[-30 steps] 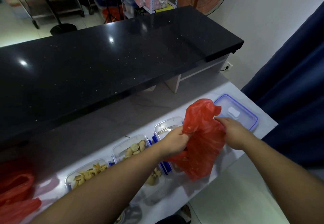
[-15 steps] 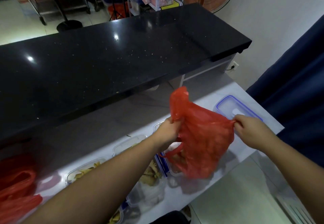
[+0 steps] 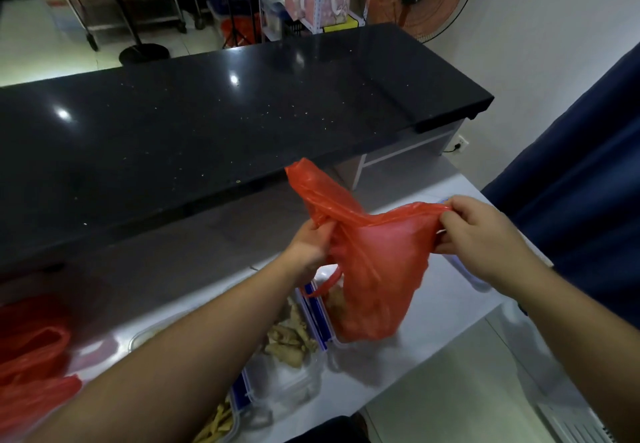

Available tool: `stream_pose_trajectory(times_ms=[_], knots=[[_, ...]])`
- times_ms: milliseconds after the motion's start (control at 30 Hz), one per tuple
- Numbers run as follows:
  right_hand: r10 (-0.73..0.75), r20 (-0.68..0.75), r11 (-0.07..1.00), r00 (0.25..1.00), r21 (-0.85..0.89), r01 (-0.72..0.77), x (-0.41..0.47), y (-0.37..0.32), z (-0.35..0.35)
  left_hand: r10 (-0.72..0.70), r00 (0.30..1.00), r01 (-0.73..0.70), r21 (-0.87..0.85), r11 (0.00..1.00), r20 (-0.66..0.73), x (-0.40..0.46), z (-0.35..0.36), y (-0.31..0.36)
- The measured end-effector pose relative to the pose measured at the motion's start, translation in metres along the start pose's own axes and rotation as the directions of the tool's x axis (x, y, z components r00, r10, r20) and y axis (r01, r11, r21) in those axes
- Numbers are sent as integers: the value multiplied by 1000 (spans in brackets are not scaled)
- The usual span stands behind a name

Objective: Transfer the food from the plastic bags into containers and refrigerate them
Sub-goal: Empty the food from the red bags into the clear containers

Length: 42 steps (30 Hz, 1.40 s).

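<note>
I hold a red plastic bag (image 3: 374,269) stretched between both hands above the white counter (image 3: 450,307). My left hand (image 3: 308,248) pinches its left edge and my right hand (image 3: 485,238) grips its right edge. The bag hangs over a clear container with blue clips (image 3: 323,318), whose inside it mostly hides. To the left, another clear container (image 3: 291,338) holds pale fried food. A third container (image 3: 218,422) with yellowish strips shows at the bottom edge.
More red bags (image 3: 31,366) lie at the far left of the counter. A raised black countertop (image 3: 207,124) runs behind the work area. A container lid (image 3: 474,280) lies partly hidden under my right wrist. A dark blue curtain (image 3: 571,183) hangs at right.
My hands have pulled apart, spreading the bag wider and lifting its top edge. The bag's left flap now sticks up. The view has shifted slightly.
</note>
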State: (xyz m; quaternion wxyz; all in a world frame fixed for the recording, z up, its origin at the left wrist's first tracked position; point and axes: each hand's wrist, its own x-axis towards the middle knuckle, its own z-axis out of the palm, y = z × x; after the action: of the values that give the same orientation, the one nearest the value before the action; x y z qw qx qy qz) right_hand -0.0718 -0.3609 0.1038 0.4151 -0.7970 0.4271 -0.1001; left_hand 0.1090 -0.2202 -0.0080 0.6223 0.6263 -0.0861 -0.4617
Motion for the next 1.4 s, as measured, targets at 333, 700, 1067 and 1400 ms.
stream_pose_trajectory(times_ms=[333, 700, 1067, 1400], knots=[[-77, -40, 996, 996, 30, 79, -14, -42, 10, 10, 999, -16, 131, 991, 47, -11, -19, 15], [-161, -109, 960, 981, 212, 181, -14, -68, -1, 19, 974, -88, 300, 950, 226, -41, -11, 51], [-88, -99, 927, 991, 357, 118, 1, -93, 4, 219, 947, -314, 532, 786, 235, -58, 22, 57], [-118, -9, 833, 993, 543, 104, 9, -61, -6, 312, 944, -325, 490, 809, 111, -68, 20, 79]])
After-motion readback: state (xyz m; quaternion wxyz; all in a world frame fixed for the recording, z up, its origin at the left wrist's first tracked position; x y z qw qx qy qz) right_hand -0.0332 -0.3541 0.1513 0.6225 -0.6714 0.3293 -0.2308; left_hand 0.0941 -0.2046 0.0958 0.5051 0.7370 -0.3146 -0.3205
